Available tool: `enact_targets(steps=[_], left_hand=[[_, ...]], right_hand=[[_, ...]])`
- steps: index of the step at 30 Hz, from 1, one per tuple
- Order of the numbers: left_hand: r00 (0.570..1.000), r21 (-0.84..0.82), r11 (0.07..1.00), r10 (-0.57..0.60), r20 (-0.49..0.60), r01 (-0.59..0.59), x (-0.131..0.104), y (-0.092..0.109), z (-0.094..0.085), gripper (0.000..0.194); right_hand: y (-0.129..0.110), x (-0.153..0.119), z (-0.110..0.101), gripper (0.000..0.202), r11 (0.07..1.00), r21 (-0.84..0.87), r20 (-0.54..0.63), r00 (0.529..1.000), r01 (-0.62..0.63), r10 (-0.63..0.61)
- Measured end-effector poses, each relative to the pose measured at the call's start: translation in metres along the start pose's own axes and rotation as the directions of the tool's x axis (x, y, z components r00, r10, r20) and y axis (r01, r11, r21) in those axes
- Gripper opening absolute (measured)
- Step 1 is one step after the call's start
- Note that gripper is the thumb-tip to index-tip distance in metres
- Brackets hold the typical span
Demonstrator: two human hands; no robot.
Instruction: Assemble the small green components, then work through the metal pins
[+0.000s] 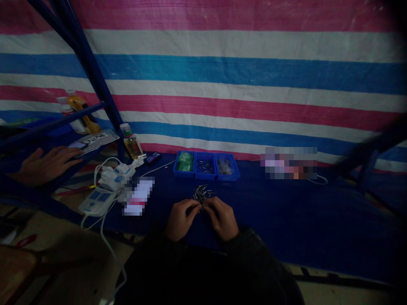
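A: Closest to the camera were your dark sleeves (267, 258). What lay at the far left?

B: Another person's hand (47, 165), fingers spread, near two bottles (83, 112). Then you had a white power strip (98, 201) with plugs in it, a smaller bottle (132, 144) behind it, and a pixelated bright thing (140, 197) beside it.

A: And your own hands?

B: Your left hand (181, 218) had thumb and forefinger pinched together at the near edge of the metal pins (202, 192), which lay heaped on the blue table (270, 216). Behind them, three joined blue trays (206, 175) held green pieces, more pins and pale pieces.

A: Your right hand (224, 220)?

B: Pinched closed too, its tips just beside your left ones; what either gripped was too small to tell. Farther right sat another pixelated thing (288, 163).
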State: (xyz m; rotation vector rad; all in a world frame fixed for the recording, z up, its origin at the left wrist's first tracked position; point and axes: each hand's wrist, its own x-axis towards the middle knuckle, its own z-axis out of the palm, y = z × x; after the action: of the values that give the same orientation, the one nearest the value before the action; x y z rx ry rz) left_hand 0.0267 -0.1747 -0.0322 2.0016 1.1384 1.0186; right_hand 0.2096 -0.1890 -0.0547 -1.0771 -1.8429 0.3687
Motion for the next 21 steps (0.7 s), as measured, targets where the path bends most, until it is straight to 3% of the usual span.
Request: enact_targets(steps=[21], left_hand=[[0.999,0.007,1.0,0.002,-0.044,-0.001,-0.0008,0.0021,-0.0013,0.017]], right_hand=[[-0.001,0.0015,-0.0018,0.021,0.998,-0.049,-0.031,0.999,-0.042,0.04]])
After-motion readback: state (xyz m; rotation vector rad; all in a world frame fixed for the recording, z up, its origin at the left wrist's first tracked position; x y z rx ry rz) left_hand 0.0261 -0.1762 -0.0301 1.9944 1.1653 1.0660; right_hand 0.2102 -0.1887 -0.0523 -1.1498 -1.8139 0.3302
